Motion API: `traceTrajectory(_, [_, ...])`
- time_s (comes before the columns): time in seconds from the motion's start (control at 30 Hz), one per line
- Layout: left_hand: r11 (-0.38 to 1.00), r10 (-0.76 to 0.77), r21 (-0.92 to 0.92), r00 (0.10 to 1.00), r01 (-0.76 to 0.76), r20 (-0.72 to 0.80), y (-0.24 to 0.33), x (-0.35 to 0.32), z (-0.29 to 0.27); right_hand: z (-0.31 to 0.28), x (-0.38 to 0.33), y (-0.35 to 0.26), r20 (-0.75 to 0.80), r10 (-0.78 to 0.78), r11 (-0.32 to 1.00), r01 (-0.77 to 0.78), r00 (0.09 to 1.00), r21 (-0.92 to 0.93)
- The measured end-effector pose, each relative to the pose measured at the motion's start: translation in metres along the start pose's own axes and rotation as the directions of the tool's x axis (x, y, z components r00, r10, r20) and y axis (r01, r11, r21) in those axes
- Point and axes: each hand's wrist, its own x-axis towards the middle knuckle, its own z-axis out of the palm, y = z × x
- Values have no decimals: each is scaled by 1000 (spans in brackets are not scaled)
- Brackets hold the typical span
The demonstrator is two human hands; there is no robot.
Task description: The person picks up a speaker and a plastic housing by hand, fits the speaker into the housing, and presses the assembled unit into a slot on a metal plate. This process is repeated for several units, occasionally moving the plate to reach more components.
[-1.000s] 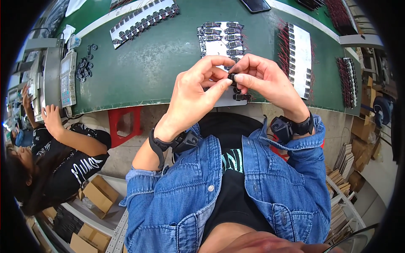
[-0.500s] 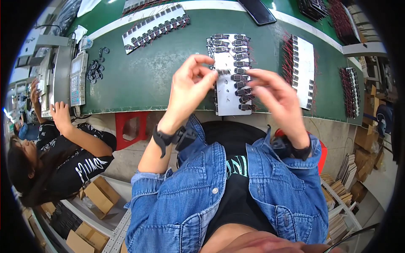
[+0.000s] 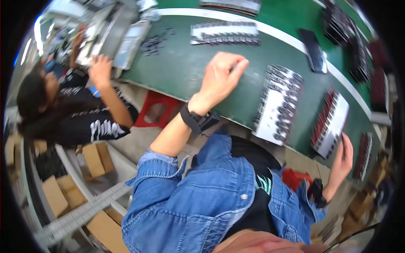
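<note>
The left hand [image 3: 222,78] curls closed above the green table [image 3: 181,63] (contents hidden) — the right hand [image 3: 344,158], grip unclear, at a white board's edge [image 3: 336,126].

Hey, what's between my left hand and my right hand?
In the head view, one white board and a second white board lie on the green table.
</note>
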Motion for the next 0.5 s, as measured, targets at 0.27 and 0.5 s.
traceTrajectory(0.27, [718, -56, 652, 954, 244, -295, -215, -1, -142, 6, 0, 19, 125, -7, 996, 17, 992, -84])
traceTrajectory(0.5, [849, -117, 503, 986, 162, -120, -233, 25, -140, 11, 5, 24, 70, -62, 978, 75, 996, -193])
